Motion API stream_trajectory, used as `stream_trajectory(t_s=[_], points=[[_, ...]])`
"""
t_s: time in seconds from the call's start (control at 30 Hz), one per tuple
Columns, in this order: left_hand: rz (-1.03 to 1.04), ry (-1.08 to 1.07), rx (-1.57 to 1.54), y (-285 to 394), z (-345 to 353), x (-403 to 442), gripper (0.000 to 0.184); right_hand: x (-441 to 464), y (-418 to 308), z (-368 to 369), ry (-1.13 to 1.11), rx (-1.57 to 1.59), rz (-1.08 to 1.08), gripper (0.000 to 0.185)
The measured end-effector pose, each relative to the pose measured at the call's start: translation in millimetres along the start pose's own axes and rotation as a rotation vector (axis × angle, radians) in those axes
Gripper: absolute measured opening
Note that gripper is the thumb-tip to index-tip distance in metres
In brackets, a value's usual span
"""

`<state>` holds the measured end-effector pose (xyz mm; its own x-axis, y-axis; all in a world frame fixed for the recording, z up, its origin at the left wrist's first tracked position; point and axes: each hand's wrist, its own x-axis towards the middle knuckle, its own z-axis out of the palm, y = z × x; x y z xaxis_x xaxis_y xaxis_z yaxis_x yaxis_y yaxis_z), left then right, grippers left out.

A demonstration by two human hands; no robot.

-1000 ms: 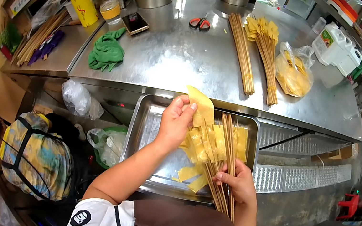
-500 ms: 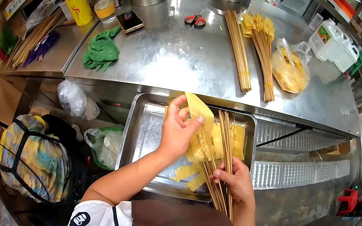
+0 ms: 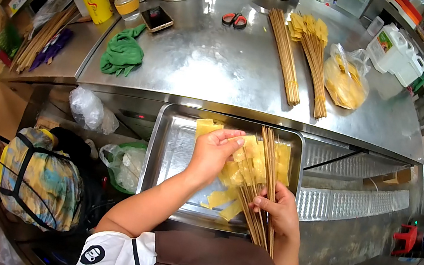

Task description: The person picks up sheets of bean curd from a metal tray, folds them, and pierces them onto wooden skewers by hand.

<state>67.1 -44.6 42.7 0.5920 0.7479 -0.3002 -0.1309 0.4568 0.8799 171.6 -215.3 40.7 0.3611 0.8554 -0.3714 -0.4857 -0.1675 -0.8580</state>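
Note:
My right hand (image 3: 280,211) is closed around a bundle of thin wooden skewers (image 3: 268,162), which slants over the right part of a steel tray (image 3: 148,164). Over the tray, my left hand (image 3: 212,154) pinches a thin yellow sheet, perhaps tofu skin, between thumb and fingers; the fingers hide much of it. A skewer runs down from near these fingertips toward the bundle. More flat yellow pieces (image 3: 281,164) lie in the tray behind and beside the skewers, with a few small ones (image 3: 222,198) lower down.
On the steel counter (image 3: 198,82) are two skewer bundles (image 3: 285,57), one tipped with yellow sheets, a plastic bag of yellow pieces (image 3: 346,79), red-handled scissors (image 3: 234,20), a phone (image 3: 157,19) and a green cloth (image 3: 124,52). Another person (image 3: 40,176) is low at the left.
My left hand has come down and slightly right, lowering the yellow sheet that stood raised above the tray's far edge. My right hand still grips the skewers. The view has shifted slightly.

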Motion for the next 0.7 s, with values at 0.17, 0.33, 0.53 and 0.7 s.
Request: stream_trajectory(t_s=[0.17, 0.33, 0.53, 0.7], points=[[0.059, -0.042, 0.004, -5, -4, -3, 0.026, -1, 1, 1, -0.005, 0.037, 0.001, 0.019], [0.120, 0.068, -0.113, 7, -2, 4, 0.034, 0, 0, 1, -0.006, 0.000, 0.001, 0.019], [0.091, -0.047, -0.173, 15, -5, 11, 0.017, 1, 1, 0, -0.002, -0.009, 0.008, 0.020], [0.189, -0.060, -0.019, 13, -4, 14, 0.012, 2, 1, 0, -0.001, -0.009, 0.015, 0.020]])
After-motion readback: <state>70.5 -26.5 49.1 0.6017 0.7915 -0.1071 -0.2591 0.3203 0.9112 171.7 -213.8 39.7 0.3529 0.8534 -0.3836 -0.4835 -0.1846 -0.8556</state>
